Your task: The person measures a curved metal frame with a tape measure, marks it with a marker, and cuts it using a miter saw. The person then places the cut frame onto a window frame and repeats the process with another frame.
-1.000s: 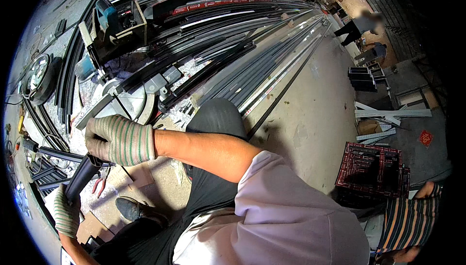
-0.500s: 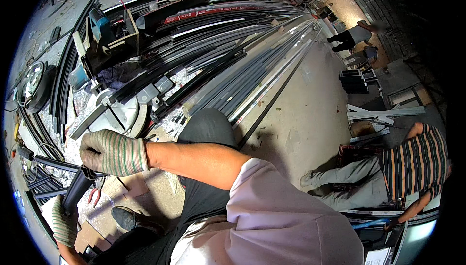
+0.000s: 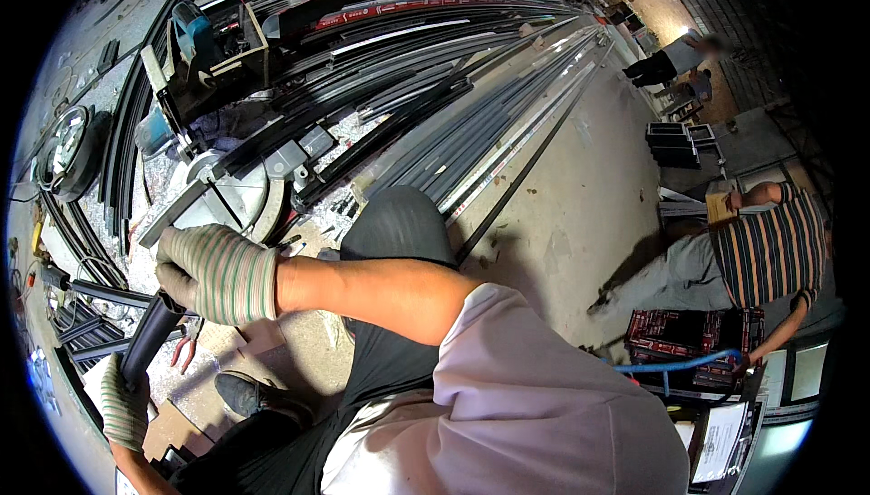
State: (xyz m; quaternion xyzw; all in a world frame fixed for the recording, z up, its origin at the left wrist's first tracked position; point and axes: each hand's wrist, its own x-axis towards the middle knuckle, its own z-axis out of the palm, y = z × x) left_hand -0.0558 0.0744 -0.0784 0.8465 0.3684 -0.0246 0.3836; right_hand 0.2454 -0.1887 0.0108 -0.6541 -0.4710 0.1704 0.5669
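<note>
Low on the left, my left hand [image 3: 124, 409], in a striped knit glove, is closed around the lower part of a short dark hollow profile [image 3: 149, 336]. This piece stands tilted, its cut end upward. My right hand [image 3: 222, 273], gloved alike, is closed right at that upper end, with the arm reaching across from the right. Its fingertips are turned away, so whatever they pinch is hidden. Just beside the profile, red-handled pliers [image 3: 186, 350] lie near the floor. Beyond my right hand is a miter saw [image 3: 227, 196] with a round metal base.
Long dark and grey profiles [image 3: 462, 155] fan out across the floor ahead. A wooden box [image 3: 240, 55] with a teal power tool stands behind the saw. At right, a person in a striped shirt [image 3: 766, 250] bends beside a blue-handled cart [image 3: 680, 365]. Others work farther off.
My right hand has shifted slightly up at the profile's end; my left keeps its grip. The person at right has moved and now holds a yellowish block in one hand.
</note>
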